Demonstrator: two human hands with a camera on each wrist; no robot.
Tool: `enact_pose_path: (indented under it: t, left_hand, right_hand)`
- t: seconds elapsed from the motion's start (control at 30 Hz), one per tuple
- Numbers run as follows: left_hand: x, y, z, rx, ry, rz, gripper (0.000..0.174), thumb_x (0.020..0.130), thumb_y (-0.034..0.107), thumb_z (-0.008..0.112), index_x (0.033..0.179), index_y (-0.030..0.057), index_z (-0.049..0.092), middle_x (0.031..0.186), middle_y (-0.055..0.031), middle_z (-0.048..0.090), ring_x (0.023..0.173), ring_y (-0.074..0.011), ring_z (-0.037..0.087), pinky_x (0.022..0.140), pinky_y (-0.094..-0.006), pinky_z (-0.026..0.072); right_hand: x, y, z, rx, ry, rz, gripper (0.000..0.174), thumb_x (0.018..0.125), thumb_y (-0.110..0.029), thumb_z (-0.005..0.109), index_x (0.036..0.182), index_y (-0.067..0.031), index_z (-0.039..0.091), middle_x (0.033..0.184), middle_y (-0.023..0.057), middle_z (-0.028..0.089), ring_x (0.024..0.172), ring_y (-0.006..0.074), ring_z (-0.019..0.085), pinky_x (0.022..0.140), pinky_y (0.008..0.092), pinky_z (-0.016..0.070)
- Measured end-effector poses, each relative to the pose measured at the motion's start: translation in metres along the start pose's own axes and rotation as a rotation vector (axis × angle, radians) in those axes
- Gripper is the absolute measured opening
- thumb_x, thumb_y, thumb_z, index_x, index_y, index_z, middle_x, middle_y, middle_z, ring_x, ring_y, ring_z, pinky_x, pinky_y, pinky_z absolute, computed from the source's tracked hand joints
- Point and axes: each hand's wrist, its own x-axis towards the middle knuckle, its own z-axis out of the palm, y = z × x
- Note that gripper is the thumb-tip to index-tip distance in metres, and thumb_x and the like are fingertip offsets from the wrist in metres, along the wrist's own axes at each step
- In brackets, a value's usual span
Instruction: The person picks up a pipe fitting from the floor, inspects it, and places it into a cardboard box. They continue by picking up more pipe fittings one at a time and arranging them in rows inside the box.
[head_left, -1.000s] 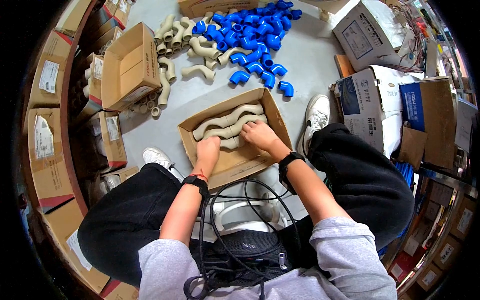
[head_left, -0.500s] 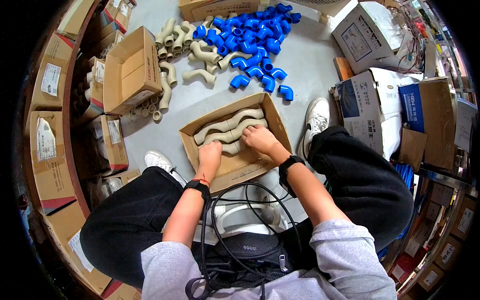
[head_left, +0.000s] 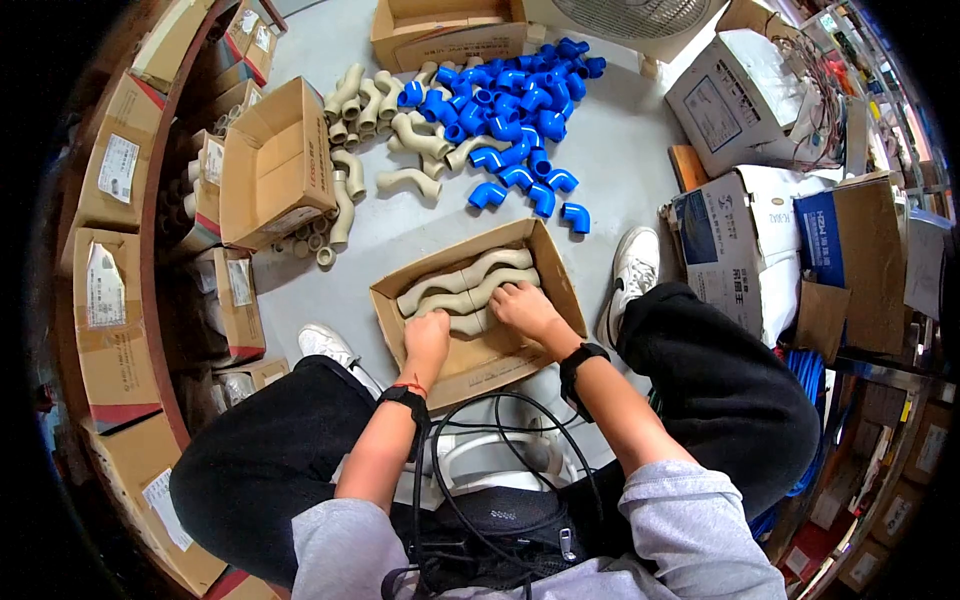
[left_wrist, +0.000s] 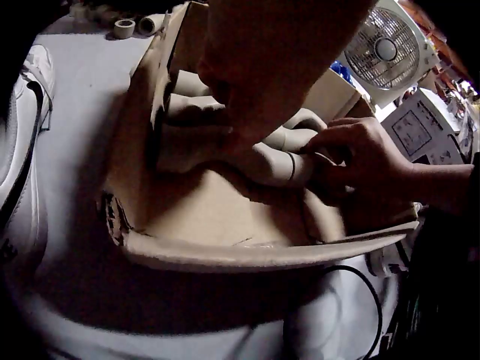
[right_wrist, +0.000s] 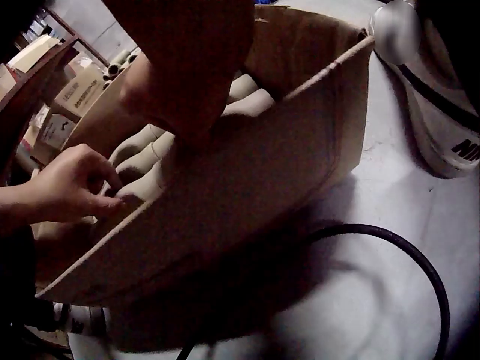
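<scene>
A cardboard box [head_left: 552, 365] stands on the floor between the person's feet. Beige wavy pipe fittings [head_left: 425, 292] lie side by side in it, in rows with their ends meeting. Reaching in from the near side, the left hand [head_left: 428, 338] curls its fingers over the left end of the nearest row. The right hand [head_left: 525, 310] grips that row farther right, its fingertips also close to the middle row. In the left wrist view the right hand [left_wrist: 367, 154] bends round a fitting's end [left_wrist: 281, 166]. The left hand's thumb and fingers [right_wrist: 94, 161] show at the fittings in the right wrist view.
Blue elbow fittings [head_left: 515, 120] and more beige fittings [head_left: 410, 183] are heaped beyond the box. An opened carton [head_left: 275, 165] stands left, near shelves of boxes [head_left: 115, 300]. Large cartons [head_left: 735, 240] stand right. A black cable [head_left: 440, 450] loops before the person's lap.
The head view has tilted, so the whole scene sits lower in the frame. Both hands stay at the nearest row of fittings, with little movement relative to the box.
</scene>
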Motion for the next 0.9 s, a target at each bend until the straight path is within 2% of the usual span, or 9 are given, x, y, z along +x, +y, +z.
enact_pose_path:
  t: [0.27,0.33,0.43,0.53,0.57,0.6,0.67,0.8,0.9]
  left_hand:
    - [0.010,0.013,-0.037,-0.009,-0.154,-0.056,0.012,0.062,0.015,0.061,0.068,0.0062,0.057,0.071,-0.0127,0.059,0.064,-0.0255,0.059,0.055,-0.0336,0.0471]
    - [0.016,0.013,-0.044,-0.100,-0.100,-0.085,0.020,0.063,0.023,0.063,0.070,0.0051,0.057,0.069,-0.0131,0.058,0.064,-0.0280,0.058,0.056,-0.0362,0.0460]
    - [0.025,0.014,-0.052,-0.158,-0.011,-0.094,0.025,0.064,0.029,0.061,0.066,0.0045,0.057,0.068,-0.0151,0.057,0.065,-0.0315,0.056,0.056,-0.0389,0.0441]
    - [0.027,0.005,-0.048,-0.276,0.143,-0.018,0.016,0.064,0.018,0.059,0.075,0.0059,0.056,0.075,-0.0120,0.056,0.069,-0.0300,0.054,0.059,-0.0394,0.0421]
    - [0.028,0.001,-0.056,-0.246,0.029,0.009,0.030,0.063,0.011,0.058,0.091,0.0083,0.051,0.086,-0.0093,0.054,0.077,-0.0293,0.053,0.063,-0.0398,0.0415]
    - [0.027,0.004,-0.069,-0.261,-0.021,-0.005,0.040,0.062,0.007,0.057,0.100,0.0113,0.045,0.091,-0.0083,0.051,0.082,-0.0293,0.052,0.066,-0.0403,0.0412]
    - [0.021,0.013,-0.087,-0.339,0.066,-0.101,0.036,0.064,0.014,0.059,0.097,0.0134,0.044,0.091,-0.0083,0.050,0.081,-0.0293,0.052,0.066,-0.0406,0.0418]
    - [0.024,0.000,-0.092,-0.359,0.049,-0.116,0.012,0.061,0.014,0.061,0.069,0.0081,0.054,0.090,-0.0091,0.048,0.076,-0.0289,0.052,0.064,-0.0389,0.0427]
    - [0.028,-0.002,-0.100,-0.363,0.169,-0.191,0.016,0.060,0.010,0.060,0.075,0.0076,0.056,0.092,-0.0084,0.047,0.079,-0.0288,0.052,0.065,-0.0386,0.0431]
  right_hand:
    - [0.006,0.007,-0.019,0.188,-0.073,0.061,0.015,0.067,-0.017,0.052,0.079,-0.0091,0.050,0.076,0.0041,0.052,0.074,0.0189,0.054,0.062,0.0300,0.0429]
    - [0.008,0.013,-0.023,0.271,-0.019,0.104,0.022,0.063,-0.023,0.058,0.076,-0.0064,0.050,0.074,0.0060,0.050,0.073,0.0226,0.053,0.062,0.0331,0.0433]
    - [0.013,0.013,-0.014,0.224,0.066,0.132,0.009,0.062,-0.016,0.054,0.065,-0.0067,0.052,0.067,0.0074,0.051,0.066,0.0229,0.054,0.056,0.0327,0.0451]
    - [0.019,0.015,-0.014,0.126,0.150,0.103,0.003,0.061,-0.008,0.050,0.062,-0.0071,0.053,0.068,0.0083,0.053,0.064,0.0226,0.056,0.054,0.0316,0.0467]
    - [0.023,0.012,-0.022,0.120,0.029,0.104,0.011,0.063,-0.009,0.050,0.073,-0.0067,0.055,0.075,0.0090,0.054,0.071,0.0221,0.056,0.059,0.0314,0.0466]
    - [0.024,0.012,0.002,0.204,0.203,0.100,0.031,0.064,-0.009,0.051,0.095,-0.0083,0.052,0.084,0.0084,0.053,0.080,0.0217,0.054,0.065,0.0319,0.0457]
    - [0.020,0.005,-0.043,0.135,0.057,0.094,0.053,0.064,-0.009,0.053,0.115,-0.0108,0.038,0.094,0.0060,0.051,0.086,0.0213,0.052,0.067,0.0332,0.0442]
    - [0.029,0.005,-0.062,0.143,-0.287,0.136,0.032,0.062,-0.012,0.057,0.092,-0.0034,0.050,0.092,0.0097,0.050,0.085,0.0244,0.053,0.066,0.0355,0.0436]
    - [0.029,0.011,-0.067,0.218,-0.132,0.093,0.033,0.062,-0.009,0.056,0.094,-0.0058,0.050,0.091,0.0106,0.050,0.080,0.0265,0.054,0.066,0.0381,0.0438]
